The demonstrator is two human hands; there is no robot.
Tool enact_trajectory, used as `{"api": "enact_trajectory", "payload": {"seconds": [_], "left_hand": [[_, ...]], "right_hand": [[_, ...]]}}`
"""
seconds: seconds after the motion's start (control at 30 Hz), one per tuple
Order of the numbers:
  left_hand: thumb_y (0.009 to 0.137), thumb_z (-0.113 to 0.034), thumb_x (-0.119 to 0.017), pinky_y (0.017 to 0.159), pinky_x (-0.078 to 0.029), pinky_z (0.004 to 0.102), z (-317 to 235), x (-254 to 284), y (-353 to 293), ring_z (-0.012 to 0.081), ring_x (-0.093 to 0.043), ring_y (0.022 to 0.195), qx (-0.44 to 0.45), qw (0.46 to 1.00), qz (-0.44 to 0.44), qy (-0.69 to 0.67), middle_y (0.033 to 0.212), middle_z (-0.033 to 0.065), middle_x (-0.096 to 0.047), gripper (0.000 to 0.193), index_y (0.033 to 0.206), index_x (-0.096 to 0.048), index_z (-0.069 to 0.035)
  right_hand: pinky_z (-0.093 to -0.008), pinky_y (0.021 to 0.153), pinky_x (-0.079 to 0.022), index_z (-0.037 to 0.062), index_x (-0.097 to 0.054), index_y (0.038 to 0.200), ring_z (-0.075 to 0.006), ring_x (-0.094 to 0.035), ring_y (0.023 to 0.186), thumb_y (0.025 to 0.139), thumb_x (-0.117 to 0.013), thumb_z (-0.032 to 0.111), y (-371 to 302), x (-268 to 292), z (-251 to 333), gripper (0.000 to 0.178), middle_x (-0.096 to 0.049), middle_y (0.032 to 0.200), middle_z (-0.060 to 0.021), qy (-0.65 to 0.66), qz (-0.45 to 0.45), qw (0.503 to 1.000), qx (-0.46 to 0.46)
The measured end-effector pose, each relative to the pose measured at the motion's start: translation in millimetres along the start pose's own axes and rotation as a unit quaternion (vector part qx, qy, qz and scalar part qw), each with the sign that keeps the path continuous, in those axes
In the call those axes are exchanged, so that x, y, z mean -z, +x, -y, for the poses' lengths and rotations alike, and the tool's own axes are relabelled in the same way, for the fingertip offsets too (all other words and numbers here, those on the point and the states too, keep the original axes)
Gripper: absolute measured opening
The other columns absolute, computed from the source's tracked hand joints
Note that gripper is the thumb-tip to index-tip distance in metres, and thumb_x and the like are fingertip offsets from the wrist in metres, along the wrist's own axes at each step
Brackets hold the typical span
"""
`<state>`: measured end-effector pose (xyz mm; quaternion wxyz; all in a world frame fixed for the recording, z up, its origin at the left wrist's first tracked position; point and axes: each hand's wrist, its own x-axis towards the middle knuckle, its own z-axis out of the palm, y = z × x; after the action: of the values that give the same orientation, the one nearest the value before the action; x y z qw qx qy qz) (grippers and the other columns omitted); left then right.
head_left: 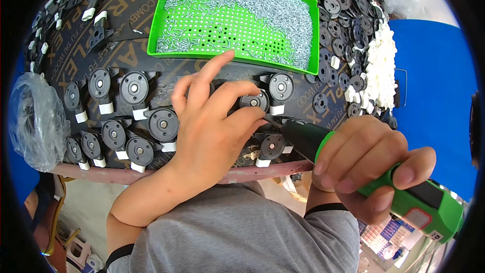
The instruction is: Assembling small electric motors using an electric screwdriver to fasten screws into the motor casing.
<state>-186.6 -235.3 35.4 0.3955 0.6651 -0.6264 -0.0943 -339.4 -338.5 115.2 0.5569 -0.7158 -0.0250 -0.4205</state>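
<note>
My left hand (204, 114) reaches over the board, its thumb and index finger closed round a black plastic disc part (254, 102); the other fingers stick out toward the tray. My right hand (371, 164) is wrapped round a green and black electric screwdriver (307, 139), which lies tilted with its tip pointing left. That tip meets the end of my left thumb beside the disc; what exactly it touches is hidden. Close to the right of my left fingers are two more disc parts with white ends, one farther away (281, 87) and one nearer (273, 146).
A green perforated tray (152, 38) of small silver screws stands behind my hands. Several disc assemblies (134, 88) sit in rows at left. Loose black discs (332, 5) and a heap of white pieces (379, 65) lie at right. A clear plastic bag (38, 121) is far left.
</note>
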Motion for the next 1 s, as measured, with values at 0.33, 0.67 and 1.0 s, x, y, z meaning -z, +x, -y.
{"api": "enact_trajectory", "payload": {"seconds": [0.33, 0.67, 1.0], "left_hand": [[0.074, -0.014, -0.079, 0.093, -0.037, 0.0372, 4, 34, 19, 0.0237, -0.059, 0.104, -0.024, 0.989, -0.084, 0.120, 0.092, -0.0027, -0.068, 0.022, 0.096, -0.075, -0.018], [0.087, -0.015, -0.069, 0.109, -0.037, 0.0471, 2, 60, 25, 0.0365, -0.048, 0.130, 0.022, 0.982, 0.104, 0.158, 0.134, 0.0164, -0.058, 0.046, 0.129, -0.060, -0.002], [0.092, -0.059, -0.053, 0.118, -0.027, 0.0478, 64, -9, 104, 0.0364, -0.036, 0.142, -0.269, 0.914, 0.300, -0.050, 0.146, 0.0160, -0.049, 0.072, 0.130, -0.057, 0.003]], "right_hand": [[-0.0372, 0.053, -0.044, 0.0089, -0.051, 0.118, -0.0187, -0.047, 0.054, 0.100, -0.038, 0.016, 7, 22, -3, 0.024, -0.049, 0.071, -0.0079, -0.077, -0.135, 0.988, 0.024], [-0.0382, 0.051, -0.049, 0.0055, -0.045, 0.113, -0.0209, -0.051, 0.048, 0.091, -0.052, 0.008, 44, 26, -59, 0.024, -0.051, 0.064, -0.0110, -0.122, -0.192, 0.973, 0.030], [-0.0395, 0.053, -0.050, 0.0013, -0.045, 0.111, -0.0216, -0.052, 0.049, 0.094, -0.051, 0.009, 56, 31, -52, 0.021, -0.052, 0.066, -0.0118, -0.208, -0.234, 0.949, 0.041]]}}
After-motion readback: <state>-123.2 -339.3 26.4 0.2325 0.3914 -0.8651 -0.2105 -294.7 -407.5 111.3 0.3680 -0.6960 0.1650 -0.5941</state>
